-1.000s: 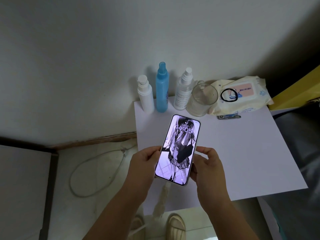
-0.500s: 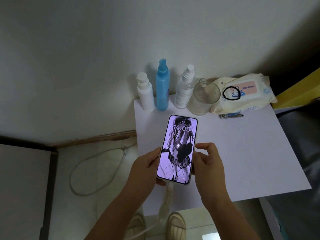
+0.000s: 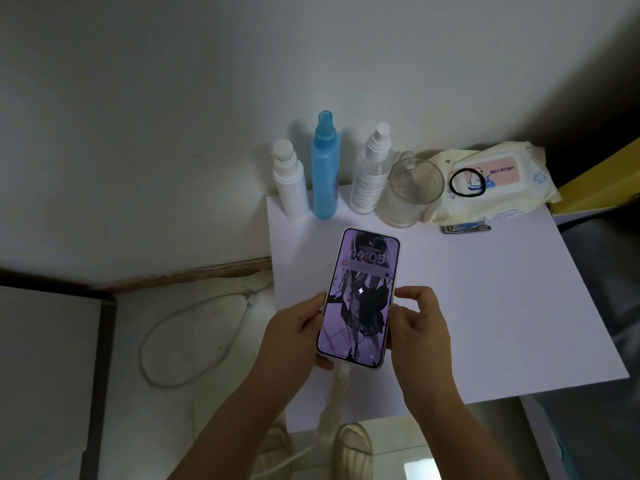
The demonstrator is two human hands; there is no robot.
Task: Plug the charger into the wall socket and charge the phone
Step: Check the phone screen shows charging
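Note:
The phone is held above the white table, screen up and lit, showing 14:05 and a small lightning symbol at its middle. My left hand grips its left edge and lower corner. My right hand holds its right edge, thumb and forefinger pinched near the side. A white charging cable runs from the phone's bottom edge down toward the floor. More white cable loops on the floor at the left. No wall socket or charger plug is in view.
Against the wall stand a white pump bottle, a blue spray bottle, a clear spray bottle and a glass cup. A wipes pack with a black hair tie and a nail clipper lie at the back right. My shoes show below.
The phone has shifted slightly toward the table's middle. A lightning symbol and a notification now show on its screen. My right hand slid up along the phone's right edge.

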